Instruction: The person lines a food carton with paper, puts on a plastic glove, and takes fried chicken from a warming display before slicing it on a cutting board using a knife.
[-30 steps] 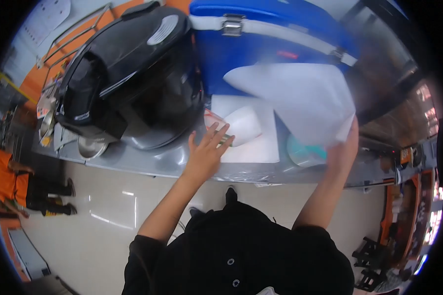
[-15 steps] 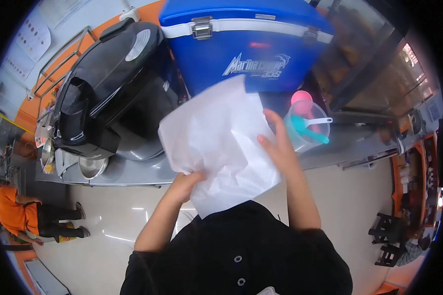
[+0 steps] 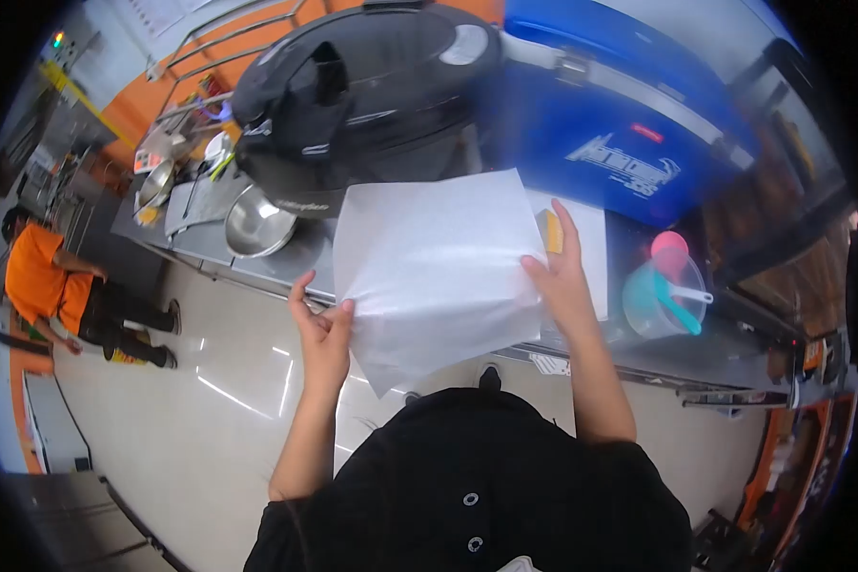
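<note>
A white sheet of paper (image 3: 439, 257), thin and slightly creased, is spread out in front of my chest. My left hand (image 3: 324, 338) pinches its lower left edge between thumb and fingers, the other fingers raised. At the opposite edge, my right hand (image 3: 564, 286) grips the sheet with the thumb on the near face and fingers behind. Past the right hand, another white flat surface (image 3: 593, 257) shows, with a small yellow patch (image 3: 554, 232) beside the fingers; what this is I cannot make out.
Behind the paper stand a large black cooker (image 3: 372, 105) and a blue cooler box (image 3: 601, 124). A steel bowl (image 3: 257, 224) is on the counter at left. On the right, a clear jug (image 3: 643, 300) holds scoops. A person in orange (image 3: 43, 272) stands far left.
My view has turned left, so the cooker and cooler sit further right. The sheet is now flatter and more level, and my left hand has shifted outward to its side edge.
</note>
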`<state>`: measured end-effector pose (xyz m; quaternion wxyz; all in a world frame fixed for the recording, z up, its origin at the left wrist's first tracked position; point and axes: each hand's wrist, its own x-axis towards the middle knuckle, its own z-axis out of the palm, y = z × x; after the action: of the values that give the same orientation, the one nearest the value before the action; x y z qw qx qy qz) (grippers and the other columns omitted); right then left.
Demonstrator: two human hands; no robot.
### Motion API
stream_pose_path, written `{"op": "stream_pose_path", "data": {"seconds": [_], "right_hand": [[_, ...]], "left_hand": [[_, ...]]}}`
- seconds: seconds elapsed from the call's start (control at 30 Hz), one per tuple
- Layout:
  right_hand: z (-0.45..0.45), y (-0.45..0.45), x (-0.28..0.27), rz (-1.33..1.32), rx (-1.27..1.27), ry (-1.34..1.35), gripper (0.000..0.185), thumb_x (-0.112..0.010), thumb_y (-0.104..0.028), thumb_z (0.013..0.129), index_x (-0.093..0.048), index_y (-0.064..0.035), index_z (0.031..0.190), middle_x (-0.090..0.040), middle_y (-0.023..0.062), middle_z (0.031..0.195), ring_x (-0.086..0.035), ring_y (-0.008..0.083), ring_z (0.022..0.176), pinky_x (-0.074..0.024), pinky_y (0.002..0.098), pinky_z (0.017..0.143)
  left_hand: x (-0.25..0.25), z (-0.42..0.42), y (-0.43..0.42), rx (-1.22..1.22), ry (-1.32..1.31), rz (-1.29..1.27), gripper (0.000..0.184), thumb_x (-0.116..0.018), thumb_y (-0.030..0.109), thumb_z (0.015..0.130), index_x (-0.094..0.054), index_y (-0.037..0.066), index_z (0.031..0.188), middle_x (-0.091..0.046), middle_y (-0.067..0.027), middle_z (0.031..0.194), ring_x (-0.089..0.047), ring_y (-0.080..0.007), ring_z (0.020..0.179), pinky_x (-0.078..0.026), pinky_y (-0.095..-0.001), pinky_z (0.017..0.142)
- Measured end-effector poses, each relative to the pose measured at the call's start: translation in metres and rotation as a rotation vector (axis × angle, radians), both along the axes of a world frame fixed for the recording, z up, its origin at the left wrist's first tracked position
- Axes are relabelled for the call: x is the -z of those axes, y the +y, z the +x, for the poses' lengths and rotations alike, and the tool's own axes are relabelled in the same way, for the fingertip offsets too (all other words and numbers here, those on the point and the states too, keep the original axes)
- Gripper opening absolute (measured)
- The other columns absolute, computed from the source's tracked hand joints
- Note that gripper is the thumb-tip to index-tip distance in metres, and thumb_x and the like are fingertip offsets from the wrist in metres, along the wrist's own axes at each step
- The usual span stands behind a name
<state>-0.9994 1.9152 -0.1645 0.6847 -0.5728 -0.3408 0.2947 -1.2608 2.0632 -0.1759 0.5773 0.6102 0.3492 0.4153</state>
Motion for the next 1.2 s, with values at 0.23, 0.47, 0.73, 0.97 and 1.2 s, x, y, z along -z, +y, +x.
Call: {"op": "stream_pose_path", "data": {"seconds": [0.23,0.47,0.73,0.97,1.2], "right_hand": [[-0.018,0.001,-0.018,-0.004,-0.020,-0.005,0.028,-0.060,-0.009,0.088,-0.059,-0.0031,0.115,-0.059,0.0034,0.109,-0.053,0.0066,0.088,-0.0417,0.0195,0.075],[-0.003,-0.017,-0.035,0.113,0.002,-0.051,0.023,-0.061,-0.013,0.088,-0.059,-0.0036,0.109,-0.058,0.0024,0.105,-0.050,0.0092,0.096,-0.0387,0.0226,0.084],[0.021,-0.049,-0.036,0.165,0.220,-0.151,0.020,-0.064,-0.014,0.086,-0.058,-0.0035,0.101,-0.056,0.0021,0.099,-0.049,0.0092,0.094,-0.0378,0.0223,0.083],[0.032,-0.066,-0.065,0.205,0.335,-0.305,0.034,-0.068,-0.005,0.078,-0.058,-0.0006,0.111,-0.055,0.0026,0.097,-0.049,0.0084,0.087,-0.0403,0.0239,0.078],[0.067,-0.082,-0.100,-0.036,0.118,-0.481,0.028,-0.065,0.004,0.076,-0.062,0.0004,0.103,-0.048,0.0031,0.092,-0.052,0.0107,0.087,-0.0425,0.0232,0.076]], "left_hand": [[-0.046,-0.038,-0.020,-0.062,-0.413,-0.232,0.033,-0.055,0.010,0.092,-0.043,0.004,0.122,-0.063,-0.0086,0.085,-0.060,-0.0105,0.076,-0.045,-0.0219,0.070],[-0.051,-0.044,-0.017,0.276,-0.370,0.058,0.031,-0.060,0.014,0.088,-0.056,-0.005,0.113,-0.058,-0.0124,0.110,-0.059,-0.0164,0.098,-0.047,-0.0289,0.084],[-0.065,-0.007,-0.013,0.288,0.150,0.407,0.030,-0.075,0.002,0.072,-0.066,0.001,0.101,-0.058,-0.0141,0.104,-0.059,-0.0170,0.089,-0.047,-0.0274,0.072],[-0.098,0.051,0.002,0.020,0.232,1.043,0.009,-0.063,0.007,0.084,-0.062,0.001,0.091,-0.060,-0.0082,0.091,-0.056,-0.0145,0.075,-0.043,-0.0217,0.070],[-0.137,0.091,0.013,0.086,-0.058,0.638,0.013,-0.053,0.016,0.094,-0.055,0.004,0.100,-0.057,-0.0003,0.091,-0.048,-0.0037,0.080,-0.036,-0.0178,0.070]]}}
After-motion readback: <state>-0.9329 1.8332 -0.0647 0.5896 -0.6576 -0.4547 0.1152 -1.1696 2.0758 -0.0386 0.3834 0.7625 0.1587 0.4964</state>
